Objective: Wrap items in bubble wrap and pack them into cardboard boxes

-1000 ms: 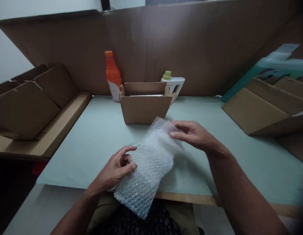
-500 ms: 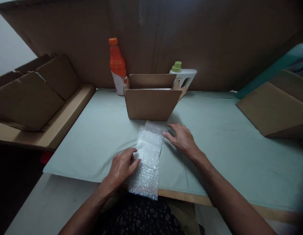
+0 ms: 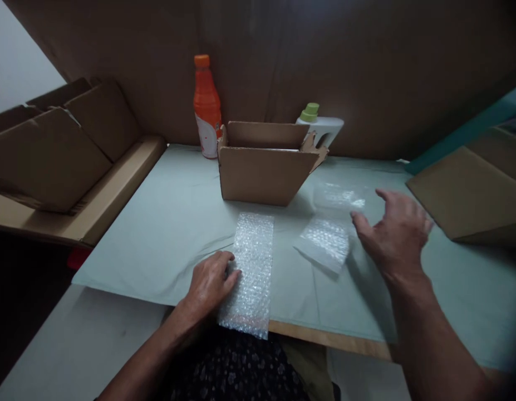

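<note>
A long strip of bubble wrap point(image 3: 253, 267) lies flat, its lower end hanging over the table's front edge. My left hand point(image 3: 211, 279) rests at its left edge, thumb and curled forefinger apart, the thumb touching the wrap. To the right, a second piece of bubble wrap point(image 3: 328, 236) lies bent or folded, somewhat blurred. Just beyond it, my right hand point(image 3: 393, 228) is raised with thumb and fingers spread, holding nothing. Behind the strip stands a cardboard box point(image 3: 264, 175) with raised flaps; something white shows slightly inside, mostly hidden.
An orange bottle point(image 3: 206, 108) and a white bottle with a green cap point(image 3: 311, 114) stand behind the box. Cardboard boxes sit at the left point(image 3: 53, 161) and right point(image 3: 470, 192). A pale green cloth point(image 3: 191, 217) covers the table.
The second bubble wrap piece has come off the strip and now lies to its right. My right hand has moved right and opened. My left hand stays in place.
</note>
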A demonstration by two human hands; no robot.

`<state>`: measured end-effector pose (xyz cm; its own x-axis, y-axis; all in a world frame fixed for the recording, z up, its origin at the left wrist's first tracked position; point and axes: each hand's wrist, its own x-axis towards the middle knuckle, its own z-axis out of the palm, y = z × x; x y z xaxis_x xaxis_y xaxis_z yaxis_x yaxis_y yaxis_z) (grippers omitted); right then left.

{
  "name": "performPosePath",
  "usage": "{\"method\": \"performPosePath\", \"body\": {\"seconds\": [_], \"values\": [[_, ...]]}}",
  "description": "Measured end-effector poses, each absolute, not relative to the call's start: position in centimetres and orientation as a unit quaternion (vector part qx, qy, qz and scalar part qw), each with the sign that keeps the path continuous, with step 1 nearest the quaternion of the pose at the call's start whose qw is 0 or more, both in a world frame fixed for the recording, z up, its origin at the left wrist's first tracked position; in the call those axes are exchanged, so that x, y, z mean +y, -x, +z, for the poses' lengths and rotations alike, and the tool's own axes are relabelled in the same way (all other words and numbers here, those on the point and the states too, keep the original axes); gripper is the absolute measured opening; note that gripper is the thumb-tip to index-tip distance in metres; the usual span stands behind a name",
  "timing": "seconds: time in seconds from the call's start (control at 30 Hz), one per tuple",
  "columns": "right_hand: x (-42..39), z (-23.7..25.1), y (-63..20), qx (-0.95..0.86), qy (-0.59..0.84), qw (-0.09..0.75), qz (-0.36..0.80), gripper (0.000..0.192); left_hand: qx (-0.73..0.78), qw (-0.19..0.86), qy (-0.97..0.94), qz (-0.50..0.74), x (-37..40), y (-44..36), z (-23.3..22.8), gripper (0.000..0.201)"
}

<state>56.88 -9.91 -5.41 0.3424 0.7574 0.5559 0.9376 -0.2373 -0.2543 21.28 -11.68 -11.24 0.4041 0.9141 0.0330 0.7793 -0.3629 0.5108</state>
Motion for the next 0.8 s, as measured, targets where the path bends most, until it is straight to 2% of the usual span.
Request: {"method": "performPosePath", "body": {"seconds": [0.03,0.1,0.2,0.27,0.43,0.57,0.67,0.8], "values": [[-10.5,-5.5,-56.3,-0.574,0.744,0.295,-0.172,0.048,0.529,0.212,-0.807,0.152,-11.5,-21.4,-11.1,0.019],[-11.5,-6.5,-53.6,-0.676,0.668,0.292,-0.111,0.042,0.538,0.203,-0.807,0.136,-11.1,-21.7,-10.8,0.024],[-12.1,-9.3,-48.3,-0.81,0.557,0.181,0.03,0.042,0.531,0.192,-0.819,0.104,-10.8,-22.4,-10.7,0.028],[-11.6,-10.7,-45.5,-0.834,0.534,0.124,0.06,0.045,0.524,0.185,-0.827,0.09,-10.4,-23.0,-10.8,0.025],[-9.3,-11.3,-43.3,-0.816,0.569,0.101,0.011,0.037,0.525,0.127,-0.83,0.138,-8.6,-23.6,-11.0,0.025],[-9.0,-10.9,-44.5,-0.813,0.57,0.116,0.018,0.04,0.464,0.094,-0.861,0.185,-6.7,-24.5,-11.1,0.039],[-10.7,-10.7,-47.5,-0.8,0.581,0.15,0.012,0.04,0.419,0.094,-0.893,0.136,-6.1,-25.2,-11.4,0.046],[-14.7,-11.3,-53.4,-0.775,0.613,0.152,-0.03,0.041,0.412,0.094,-0.901,0.099,-6.4,-25.8,-11.9,0.043]]}}
